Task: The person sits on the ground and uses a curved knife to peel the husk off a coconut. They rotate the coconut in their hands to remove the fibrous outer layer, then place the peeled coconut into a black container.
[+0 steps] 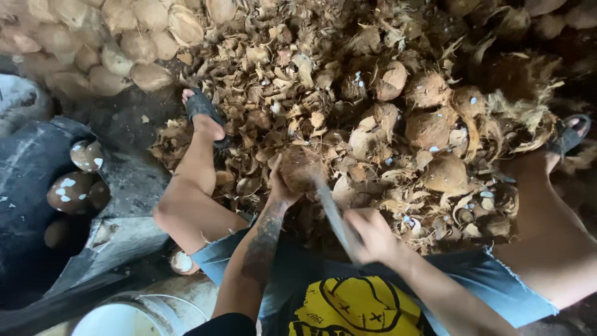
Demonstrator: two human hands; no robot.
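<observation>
Since the whole middle of the view is taken up by it, start with the big heap of brown coconut husk scraps and shavings (pixel 292 81), which spreads between the person's bare legs and has several rough, partly peeled brown coconuts (pixel 429 127) sitting on its right side. Top left there's a stack of pale halved coconut shells (pixel 106 43), well apart from the hands. On the left lies a dark grey tarp-like sheet (pixel 37 162) with a few dark peeled coconuts with white nicks (pixel 69 191) resting in its hollow. At the bottom edge sits a white round bucket (pixel 134 317), just beside the left elbow.

Now the actual work bit. The round brown fibrous coconut (pixel 303 168) sits at the near edge of the heap, right in front of the person. The left hand (pixel 281 186) is wrapped around its left underside, fingers curled tight on it, so it's clearly gripping. The right hand (pixel 370 235) is closed in a fist around the handle of a long grey metal blade (pixel 329 208), which angles up and left with its tip touching the coconut's lower right side. The blade is blurred.
</observation>
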